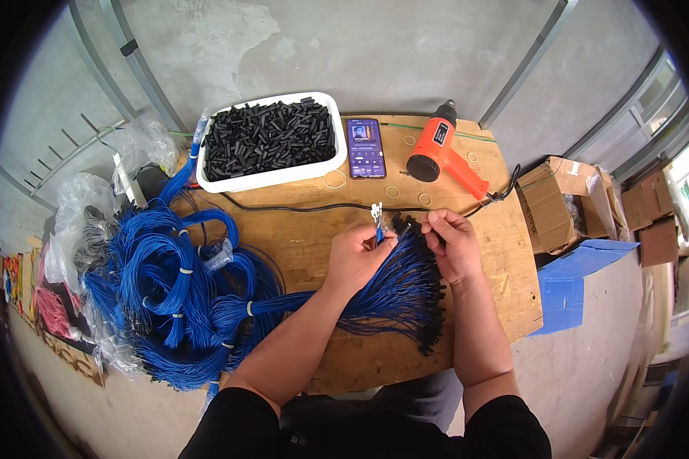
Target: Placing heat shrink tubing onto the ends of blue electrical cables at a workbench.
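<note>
My left hand is closed around a small bunch of blue wires, whose bare silvery metal ends stick up above the fingers. Just to its right, my right hand pinches thumb and forefinger together; whatever is between them is too small to make out. Below and between the hands lies a fan of blue wires, many tipped with black sleeves along the right side. This fan runs left under my left forearm to a tied blue wire bundle.
Coiled blue wire bundles heap up on the left. At the back stand a white tray of short black tubes, a phone and an orange heat gun. A black cable crosses the wooden table. Cardboard boxes sit right.
</note>
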{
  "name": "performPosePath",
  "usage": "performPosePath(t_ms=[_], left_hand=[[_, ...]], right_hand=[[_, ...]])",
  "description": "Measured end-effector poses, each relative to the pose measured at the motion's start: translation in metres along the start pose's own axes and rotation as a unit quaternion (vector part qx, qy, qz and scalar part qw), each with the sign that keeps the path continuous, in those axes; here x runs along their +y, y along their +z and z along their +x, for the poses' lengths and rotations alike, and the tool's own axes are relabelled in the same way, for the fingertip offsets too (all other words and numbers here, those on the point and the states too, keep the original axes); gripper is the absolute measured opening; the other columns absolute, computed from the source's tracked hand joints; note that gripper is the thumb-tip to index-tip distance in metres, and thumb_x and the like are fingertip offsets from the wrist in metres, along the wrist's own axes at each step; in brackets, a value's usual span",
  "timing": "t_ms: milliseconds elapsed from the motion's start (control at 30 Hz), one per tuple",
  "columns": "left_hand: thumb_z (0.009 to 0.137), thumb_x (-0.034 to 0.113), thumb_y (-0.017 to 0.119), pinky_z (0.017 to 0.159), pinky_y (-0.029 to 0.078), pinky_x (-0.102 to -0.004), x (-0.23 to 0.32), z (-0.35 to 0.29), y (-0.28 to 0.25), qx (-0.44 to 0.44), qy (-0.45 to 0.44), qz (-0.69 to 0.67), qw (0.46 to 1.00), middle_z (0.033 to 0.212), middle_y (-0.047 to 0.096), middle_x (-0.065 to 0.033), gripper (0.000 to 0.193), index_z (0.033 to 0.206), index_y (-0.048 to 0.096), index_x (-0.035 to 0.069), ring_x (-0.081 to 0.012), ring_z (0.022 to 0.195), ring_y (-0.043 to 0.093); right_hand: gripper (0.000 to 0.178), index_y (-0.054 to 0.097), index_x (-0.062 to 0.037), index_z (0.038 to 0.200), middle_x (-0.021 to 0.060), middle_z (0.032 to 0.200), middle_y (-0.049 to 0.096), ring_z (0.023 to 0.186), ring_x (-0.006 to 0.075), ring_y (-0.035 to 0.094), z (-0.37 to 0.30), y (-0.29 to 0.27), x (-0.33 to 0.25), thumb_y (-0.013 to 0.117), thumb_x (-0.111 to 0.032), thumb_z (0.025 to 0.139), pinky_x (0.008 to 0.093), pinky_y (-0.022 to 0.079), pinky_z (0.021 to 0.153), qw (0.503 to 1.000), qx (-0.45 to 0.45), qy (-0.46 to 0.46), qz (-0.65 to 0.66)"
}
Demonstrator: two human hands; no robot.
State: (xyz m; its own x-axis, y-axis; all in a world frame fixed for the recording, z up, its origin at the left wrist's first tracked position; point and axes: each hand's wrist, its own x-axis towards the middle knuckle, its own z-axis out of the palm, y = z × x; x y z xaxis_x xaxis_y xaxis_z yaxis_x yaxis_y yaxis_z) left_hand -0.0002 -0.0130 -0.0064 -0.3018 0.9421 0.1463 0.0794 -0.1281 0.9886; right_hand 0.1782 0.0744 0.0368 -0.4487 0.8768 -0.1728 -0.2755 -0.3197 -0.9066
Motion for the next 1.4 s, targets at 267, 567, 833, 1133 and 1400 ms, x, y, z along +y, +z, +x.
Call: performPosePath(t_ms=[267, 567, 833, 1133, 1400], left_hand=[[0.085, 0.008, 0.074, 0.059, 0.047, -0.0225, 0.0, -0.005, 0.001, -0.008, -0.026, -0.03, 0.999, 0.074, 0.069, -0.005, 0.014, 0.097, 0.073, 0.001, -0.0062, 0.064, 0.06], [0.085, 0.006, 0.075, 0.061, 0.051, -0.0214, 0.008, -0.006, 0.001, -0.055, -0.043, -0.067, 0.995, 0.078, 0.072, -0.0049, 0.013, 0.096, 0.072, -0.001, -0.0064, 0.067, 0.065], [0.09, 0.003, 0.07, 0.062, 0.052, -0.0215, 0.009, -0.005, -0.002, -0.099, -0.087, -0.228, 0.965, 0.08, 0.069, -0.0051, 0.013, 0.101, 0.067, -0.004, -0.0089, 0.069, 0.065], [0.092, 0.004, 0.068, 0.058, 0.048, -0.0214, 0.011, -0.003, -0.002, -0.11, -0.128, -0.237, 0.957, 0.079, 0.065, -0.0038, 0.011, 0.1, 0.066, -0.003, -0.0076, 0.063, 0.058], [0.091, 0.005, 0.068, 0.057, 0.047, -0.0231, 0.006, -0.001, -0.002, -0.097, -0.123, -0.238, 0.959, 0.079, 0.064, -0.0045, 0.008, 0.094, 0.065, -0.002, -0.0088, 0.063, 0.057]], right_hand=[[0.01, 0.069, -0.0011, 0.1, -0.0018, 0.076, 0.061, 0.053, 0.0025, 0.038, 0.0, 0.0, 0.004, 0.068, -0.007, 0.093, 0.0183, 0.026, 0.048, 0.999, -0.001, -0.044, -0.018], [0.013, 0.069, 0.0011, 0.103, 0.0017, 0.091, 0.069, 0.08, 0.0065, 0.06, -0.013, 0.02, -0.002, 0.069, -0.002, 0.091, 0.0206, 0.048, 0.072, 0.993, -0.065, -0.059, -0.083], [0.006, 0.069, 0.0011, 0.097, 0.003, 0.09, 0.069, 0.079, 0.0072, 0.06, -0.009, 0.005, 0.003, 0.067, -0.002, 0.093, 0.022, 0.049, 0.073, 0.989, -0.081, -0.049, -0.112], [0.004, 0.069, 0.0011, 0.094, 0.0022, 0.086, 0.068, 0.074, 0.0061, 0.059, -0.01, 0.006, 0.002, 0.068, -0.003, 0.092, 0.0213, 0.048, 0.068, 0.988, -0.064, -0.046, -0.131], [0.007, 0.067, 0.0007, 0.097, 0.002, 0.085, 0.066, 0.067, 0.007, 0.054, -0.008, 0.004, 0.004, 0.065, 0.001, 0.091, 0.02, 0.045, 0.064, 0.995, -0.064, -0.008, -0.07]])
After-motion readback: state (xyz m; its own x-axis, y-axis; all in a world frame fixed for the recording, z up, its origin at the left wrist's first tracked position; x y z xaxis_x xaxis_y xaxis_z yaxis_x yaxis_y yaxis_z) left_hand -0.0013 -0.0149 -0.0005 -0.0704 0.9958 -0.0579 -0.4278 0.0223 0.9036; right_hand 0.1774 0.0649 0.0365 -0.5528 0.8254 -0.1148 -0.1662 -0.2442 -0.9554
